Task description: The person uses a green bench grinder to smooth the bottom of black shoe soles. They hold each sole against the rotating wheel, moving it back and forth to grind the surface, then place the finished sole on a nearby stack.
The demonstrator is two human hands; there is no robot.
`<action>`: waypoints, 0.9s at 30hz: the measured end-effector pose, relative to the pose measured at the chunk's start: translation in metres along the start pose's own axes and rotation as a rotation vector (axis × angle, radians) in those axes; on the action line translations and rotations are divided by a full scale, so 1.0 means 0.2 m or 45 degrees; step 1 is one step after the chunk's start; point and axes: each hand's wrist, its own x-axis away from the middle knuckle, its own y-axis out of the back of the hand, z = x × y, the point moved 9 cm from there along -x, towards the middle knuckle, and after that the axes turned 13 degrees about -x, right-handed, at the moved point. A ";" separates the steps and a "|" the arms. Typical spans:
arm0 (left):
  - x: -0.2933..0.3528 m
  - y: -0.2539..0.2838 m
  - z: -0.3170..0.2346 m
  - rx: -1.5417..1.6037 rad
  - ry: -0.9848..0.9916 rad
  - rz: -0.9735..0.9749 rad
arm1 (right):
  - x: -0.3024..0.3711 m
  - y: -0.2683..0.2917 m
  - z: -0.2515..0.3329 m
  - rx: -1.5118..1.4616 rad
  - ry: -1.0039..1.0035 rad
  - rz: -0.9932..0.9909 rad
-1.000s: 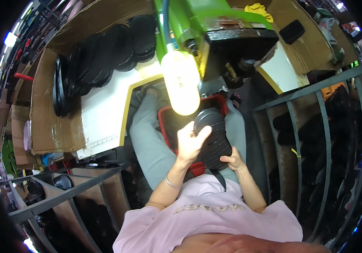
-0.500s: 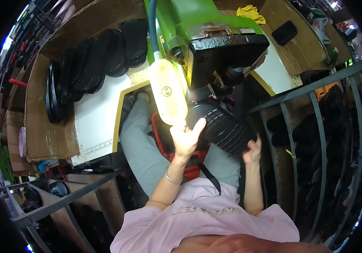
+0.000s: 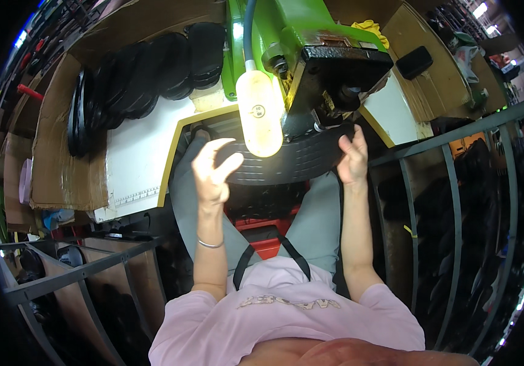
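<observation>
A long black shoe sole [image 3: 292, 163] with a grooved, slit-lined surface lies crosswise beneath the black head [image 3: 341, 76] of a green machine [image 3: 311, 24]. My left hand [image 3: 212, 174] grips the sole's left end, its thumb bent inward toward the grooves. At the right end, my right hand [image 3: 352, 157] is closed round the edge, fingers up beside the machine head. A glowing lamp [image 3: 260, 116] on a grey cable hangs in front and hides part of the sole's far edge. Whether the sole touches the machine I cannot tell.
On the left, a cardboard box [image 3: 70, 186] holds several black soles [image 3: 170, 67] above a white worktop [image 3: 131, 155] with a yellow edge. A right-hand box [image 3: 427, 100] contains a black block [image 3: 414, 63] and yellow cloth [image 3: 372, 32]. Metal racks [image 3: 451, 201] flank me.
The sole has turned from slanting to nearly level across my lap. My left hand has shifted left to one end, and my right hand has risen from apart onto the other.
</observation>
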 end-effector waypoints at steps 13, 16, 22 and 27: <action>0.50 0.40 0.59 -0.147 0.502 0.289 | 0.13 -0.36 -0.29 0.449 0.098 0.164; 0.44 -0.07 0.44 -0.443 0.307 0.707 | 0.13 -0.37 -0.25 0.651 0.204 0.128; 0.19 -0.51 0.08 -0.395 -0.048 0.233 | 0.30 -0.09 -0.23 0.567 0.251 -0.151; 0.24 -0.54 0.24 -0.068 0.083 0.044 | 0.91 0.31 -0.50 0.273 -0.560 -0.057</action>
